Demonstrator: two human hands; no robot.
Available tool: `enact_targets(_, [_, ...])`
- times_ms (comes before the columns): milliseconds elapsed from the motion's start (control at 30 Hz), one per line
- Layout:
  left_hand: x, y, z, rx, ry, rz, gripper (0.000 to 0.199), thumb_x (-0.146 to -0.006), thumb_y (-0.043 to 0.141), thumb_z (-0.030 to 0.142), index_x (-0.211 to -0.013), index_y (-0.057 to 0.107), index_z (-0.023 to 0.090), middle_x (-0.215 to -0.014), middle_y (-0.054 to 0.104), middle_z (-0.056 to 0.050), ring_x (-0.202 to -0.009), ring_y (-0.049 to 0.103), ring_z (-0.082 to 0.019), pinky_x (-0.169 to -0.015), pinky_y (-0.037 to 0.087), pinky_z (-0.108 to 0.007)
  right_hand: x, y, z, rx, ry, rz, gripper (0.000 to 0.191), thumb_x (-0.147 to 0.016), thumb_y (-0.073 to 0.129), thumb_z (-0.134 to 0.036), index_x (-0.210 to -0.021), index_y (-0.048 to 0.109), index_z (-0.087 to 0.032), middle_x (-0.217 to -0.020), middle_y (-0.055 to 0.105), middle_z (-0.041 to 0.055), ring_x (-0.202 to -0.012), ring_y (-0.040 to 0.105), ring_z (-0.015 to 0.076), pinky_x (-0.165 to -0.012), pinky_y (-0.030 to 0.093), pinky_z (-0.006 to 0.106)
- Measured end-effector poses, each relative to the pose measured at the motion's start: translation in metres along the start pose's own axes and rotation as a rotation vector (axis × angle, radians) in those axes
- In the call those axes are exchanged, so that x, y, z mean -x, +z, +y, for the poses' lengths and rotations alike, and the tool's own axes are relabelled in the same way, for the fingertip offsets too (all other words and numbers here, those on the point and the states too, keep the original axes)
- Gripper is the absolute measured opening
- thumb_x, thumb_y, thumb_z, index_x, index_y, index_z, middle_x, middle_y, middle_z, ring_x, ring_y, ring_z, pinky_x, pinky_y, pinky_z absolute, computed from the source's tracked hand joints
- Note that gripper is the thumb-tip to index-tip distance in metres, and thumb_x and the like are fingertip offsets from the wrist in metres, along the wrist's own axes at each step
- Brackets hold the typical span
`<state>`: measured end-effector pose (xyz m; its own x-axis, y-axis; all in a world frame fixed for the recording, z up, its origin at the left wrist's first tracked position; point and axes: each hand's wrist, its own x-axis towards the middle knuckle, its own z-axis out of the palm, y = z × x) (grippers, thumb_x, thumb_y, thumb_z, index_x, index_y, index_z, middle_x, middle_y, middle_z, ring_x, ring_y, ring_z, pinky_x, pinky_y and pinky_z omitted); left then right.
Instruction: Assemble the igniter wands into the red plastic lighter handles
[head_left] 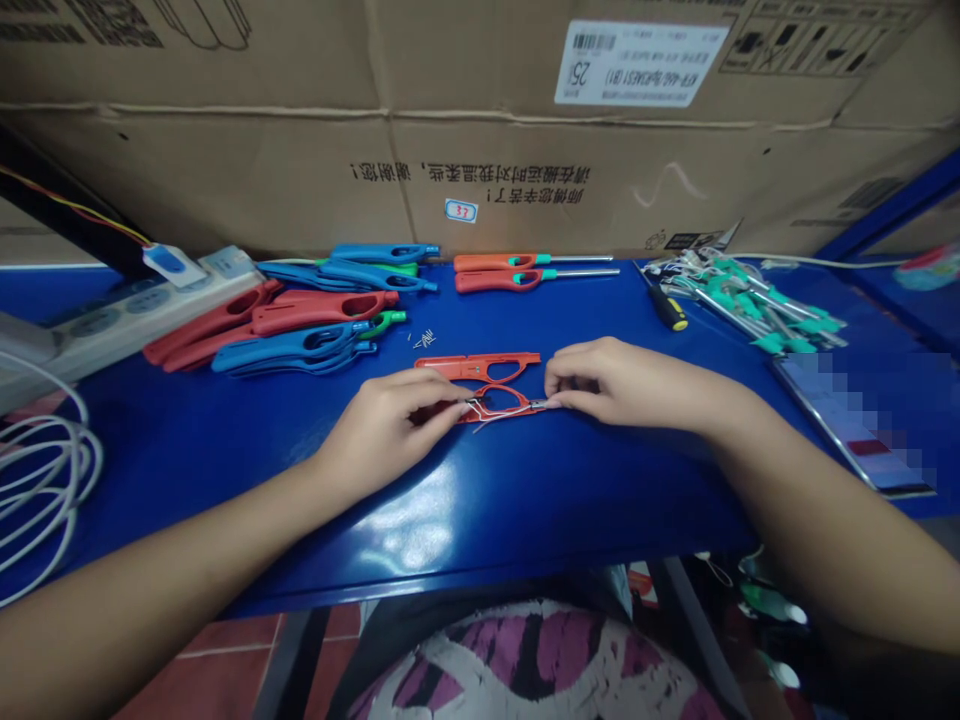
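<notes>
On the blue table (480, 480) lies an open orange-red casing half (504, 413) with a thin pale wire (491, 420) across it. My left hand (397, 420) pinches a small dark part at the casing's left end. At its right end, my right hand (600, 385) has thumb and fingertips closed on a small metal tip (540, 404). Just behind lies a second orange-red casing half (480, 367), untouched. Small screws (426, 339) are scattered behind it.
Blue casings (292, 348) and red casings (315, 312) are piled at left, beside a power strip (142, 310). Two orange lighters (499, 280) lie at the back. Metal rods with green parts (757, 305), a screwdriver (667, 308) and a phone (847, 430) are at right. Cardboard (300, 170) stands behind.
</notes>
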<state>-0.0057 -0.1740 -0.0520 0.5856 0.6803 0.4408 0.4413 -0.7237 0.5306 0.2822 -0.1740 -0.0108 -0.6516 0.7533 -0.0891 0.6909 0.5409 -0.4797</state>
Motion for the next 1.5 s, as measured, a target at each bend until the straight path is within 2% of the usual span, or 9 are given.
enact_targets(100, [0.0,0.001,0.0,0.006,0.004,0.007,0.015,-0.093,0.068,0.025,-0.103,0.078,0.018,-0.092,0.077,-0.005,-0.074,0.07,-0.014,-0.07,0.058,-0.025,-0.002,0.002,0.0,-0.003,-0.045,0.024,0.014,-0.091,0.059,-0.014,-0.08,0.067,-0.018,-0.085,0.066,0.0036,-0.078,0.06,0.0158,-0.072,0.043,0.028])
enact_targets(233, [0.0,0.0,-0.002,0.007,0.01,0.011,0.014,-0.093,0.068,0.023,-0.102,0.078,0.018,-0.091,0.077,-0.004,-0.073,0.069,-0.014,-0.07,0.057,-0.024,-0.002,0.005,-0.003,0.032,-0.02,0.061,0.017,-0.092,0.058,-0.014,-0.076,0.064,-0.017,-0.086,0.062,0.0043,-0.075,0.057,0.0149,-0.07,0.043,0.027])
enact_targets(333, [0.0,0.0,-0.002,0.005,0.004,0.013,0.014,-0.092,0.069,0.022,-0.102,0.078,0.017,-0.09,0.076,-0.004,-0.072,0.068,-0.013,-0.069,0.056,-0.024,-0.001,0.006,-0.006,-0.007,0.001,0.067,0.004,-0.091,0.062,-0.017,-0.089,0.064,-0.017,-0.09,0.061,0.0037,-0.07,0.054,0.0129,-0.065,0.041,0.026])
enact_targets(467, [0.0,0.0,-0.002,0.024,-0.001,0.019,0.015,-0.093,0.068,0.023,-0.104,0.078,0.018,-0.091,0.076,-0.005,-0.074,0.069,-0.014,-0.068,0.055,-0.024,-0.003,0.01,-0.012,-0.08,-0.021,0.097,0.012,-0.09,0.066,-0.023,-0.1,0.063,-0.018,-0.093,0.06,0.0026,-0.065,0.051,0.0106,-0.062,0.039,0.025])
enact_targets(633, [0.001,0.001,-0.002,0.044,0.019,0.016,0.017,-0.093,0.068,0.023,-0.106,0.078,0.018,-0.093,0.076,-0.006,-0.08,0.07,-0.016,-0.071,0.056,-0.025,-0.013,0.024,-0.016,-0.135,-0.124,0.139,0.007,-0.096,0.059,-0.021,-0.092,0.064,-0.017,-0.083,0.061,0.0011,-0.07,0.052,0.0114,-0.066,0.039,0.024])
enact_targets(867, [0.002,0.003,-0.002,0.023,0.02,0.035,0.017,-0.093,0.068,0.023,-0.106,0.078,0.016,-0.094,0.075,-0.006,-0.079,0.069,-0.015,-0.071,0.054,-0.024,-0.019,0.031,-0.012,-0.212,-0.056,0.126,0.005,-0.09,0.067,-0.019,-0.094,0.066,-0.016,-0.07,0.054,-0.0042,-0.059,0.046,0.0081,-0.059,0.037,0.021])
enact_targets(1133, [0.0,0.003,0.002,0.026,-0.064,0.009,0.015,-0.093,0.069,0.024,-0.1,0.078,0.016,-0.091,0.075,-0.004,-0.071,0.066,-0.012,-0.066,0.05,-0.022,-0.019,0.03,-0.008,-0.299,-0.059,0.075,0.012,-0.091,0.064,-0.021,-0.101,0.071,-0.018,-0.083,0.066,-0.0005,-0.058,0.042,0.0081,-0.059,0.036,0.022])
enact_targets(1300, [0.0,0.003,0.003,0.04,-0.083,-0.009,0.013,-0.092,0.069,0.024,-0.098,0.079,0.018,-0.085,0.074,-0.002,-0.064,0.062,-0.01,-0.062,0.048,-0.022,-0.018,0.029,-0.009,-0.295,-0.104,0.075,0.016,-0.093,0.061,-0.02,-0.104,0.072,-0.018,-0.086,0.067,0.0006,-0.058,0.043,0.0079,-0.058,0.036,0.022])
enact_targets(1500, [0.002,0.005,0.003,0.049,-0.012,0.003,0.015,-0.091,0.07,0.025,-0.1,0.078,0.016,-0.09,0.075,-0.005,-0.073,0.067,-0.012,-0.067,0.051,-0.022,-0.019,0.034,-0.019,-0.193,-0.15,0.163,0.014,-0.093,0.066,-0.028,-0.095,0.075,-0.017,-0.078,0.062,0.0005,-0.067,0.054,0.0107,-0.063,0.039,0.024])
